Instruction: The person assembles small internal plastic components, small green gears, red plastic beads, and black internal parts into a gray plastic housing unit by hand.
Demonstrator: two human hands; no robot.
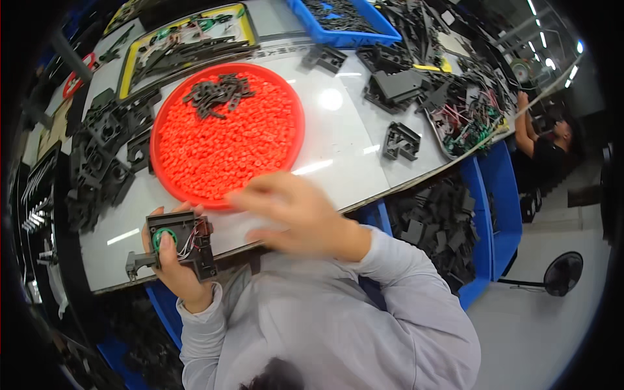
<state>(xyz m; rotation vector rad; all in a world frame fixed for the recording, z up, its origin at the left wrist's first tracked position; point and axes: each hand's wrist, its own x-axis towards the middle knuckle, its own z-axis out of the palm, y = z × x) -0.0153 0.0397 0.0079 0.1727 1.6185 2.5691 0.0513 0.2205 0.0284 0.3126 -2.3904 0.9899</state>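
Note:
My left hand grips a dark grey plastic housing near the table's front edge, thumb pressed on a round green part inside it. Thin red and white wires run along the housing's right side. To the right, my right hand hovers at the front rim of a round red tray, smeared by motion, so I cannot make out its fingertips. Small orange-red plastic pieces fill the tray, and a heap of small dark grey parts lies on top toward the back.
Dark housings are piled left of the tray. Farther right stand a loose housing and a metal tray of wired parts. A blue bin of grey pieces sits below the table edge. Another person and a fan are at right.

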